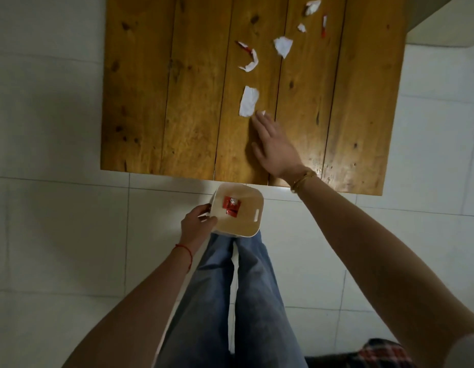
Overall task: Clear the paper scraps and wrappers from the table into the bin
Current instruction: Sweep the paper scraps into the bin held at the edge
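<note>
A wooden table carries several white paper scraps and red-and-white wrappers. A rectangular white scrap lies nearest me, with a tiny scrap beside it. My right hand lies flat over the table, fingers apart, its fingertips touching that tiny scrap. Farther back are a curled red-and-white wrapper, a white scrap, a small scrap, a red strip and a crumpled piece. My left hand grips the left rim of a white bin held below the table's front edge, with red wrappers inside.
White floor tiles surround the table. My legs in blue jeans stand under the bin. A grey ledge juts in at the top right. A plaid cloth shows at the bottom right.
</note>
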Available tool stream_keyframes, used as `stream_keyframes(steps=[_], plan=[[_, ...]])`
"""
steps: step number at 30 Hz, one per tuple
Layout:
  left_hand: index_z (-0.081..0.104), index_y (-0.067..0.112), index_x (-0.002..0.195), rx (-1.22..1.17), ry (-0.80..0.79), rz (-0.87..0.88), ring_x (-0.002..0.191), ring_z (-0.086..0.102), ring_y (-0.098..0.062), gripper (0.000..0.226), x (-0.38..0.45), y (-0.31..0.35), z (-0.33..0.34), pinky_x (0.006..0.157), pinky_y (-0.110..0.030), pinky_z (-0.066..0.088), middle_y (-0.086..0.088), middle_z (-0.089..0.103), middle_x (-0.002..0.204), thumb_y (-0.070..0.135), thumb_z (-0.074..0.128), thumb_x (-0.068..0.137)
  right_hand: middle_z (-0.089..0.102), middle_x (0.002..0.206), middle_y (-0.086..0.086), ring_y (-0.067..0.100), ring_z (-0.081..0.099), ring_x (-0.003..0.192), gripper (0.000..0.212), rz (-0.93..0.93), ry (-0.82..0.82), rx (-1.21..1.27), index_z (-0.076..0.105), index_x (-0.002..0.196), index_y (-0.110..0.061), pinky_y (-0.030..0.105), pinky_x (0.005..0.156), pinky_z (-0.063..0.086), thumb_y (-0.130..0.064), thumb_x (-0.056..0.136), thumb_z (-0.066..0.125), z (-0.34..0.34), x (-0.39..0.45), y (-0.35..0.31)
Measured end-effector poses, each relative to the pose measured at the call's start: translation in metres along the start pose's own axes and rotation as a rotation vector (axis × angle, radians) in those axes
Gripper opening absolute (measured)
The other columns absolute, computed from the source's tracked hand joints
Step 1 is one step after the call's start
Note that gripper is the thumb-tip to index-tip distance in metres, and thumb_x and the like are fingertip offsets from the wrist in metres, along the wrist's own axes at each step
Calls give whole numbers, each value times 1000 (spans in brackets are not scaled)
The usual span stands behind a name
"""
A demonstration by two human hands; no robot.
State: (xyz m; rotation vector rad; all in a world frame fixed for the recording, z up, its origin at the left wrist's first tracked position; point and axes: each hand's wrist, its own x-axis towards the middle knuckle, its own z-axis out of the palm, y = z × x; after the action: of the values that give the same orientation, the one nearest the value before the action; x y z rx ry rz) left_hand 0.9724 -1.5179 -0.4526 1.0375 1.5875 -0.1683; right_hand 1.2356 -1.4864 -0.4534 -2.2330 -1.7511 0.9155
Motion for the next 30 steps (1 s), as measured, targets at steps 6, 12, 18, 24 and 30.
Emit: stream_keyframes(steps=[6,12,18,24,30], plan=[[68,22,114,-48,33,3,84,60,3,38,6,11,13,66,-7,42,9,69,103,13,63,77,22,158,12,25,12,148,59,-329,-191,-94,23,150,-8,40,121,5,-23,96,41,38,-80,-14],[68,21,111,-100,50,-11,93,62,-9,33,7,18,17,75,-18,44,9,68,102,15,64,79,38,151,10,23,36,137,54,-370,-106,40,36,145,-10,37,115,29,-14,91,45,27,-88,-19],[64,20,119,-84,47,-24,90,60,-7,41,6,21,18,68,-15,42,6,66,106,13,61,78,15,160,8,25,18,146,66,-69,63,23,17,152,-15,44,118,23,-22,93,46,-22,19,-15],[64,25,116,-70,28,-23,79,54,6,40,6,21,20,62,-11,38,12,63,100,14,59,78,9,162,6,23,5,149,63,-38,-50,-116,19,151,-12,39,121,6,-23,95,46,-7,36,-13],[68,23,110,-101,31,-14,89,59,-7,35,3,22,20,69,-12,40,10,66,99,12,61,78,21,159,7,23,13,148,56,-289,-182,-188,25,150,-14,42,122,7,-29,97,37,28,-59,-17]])
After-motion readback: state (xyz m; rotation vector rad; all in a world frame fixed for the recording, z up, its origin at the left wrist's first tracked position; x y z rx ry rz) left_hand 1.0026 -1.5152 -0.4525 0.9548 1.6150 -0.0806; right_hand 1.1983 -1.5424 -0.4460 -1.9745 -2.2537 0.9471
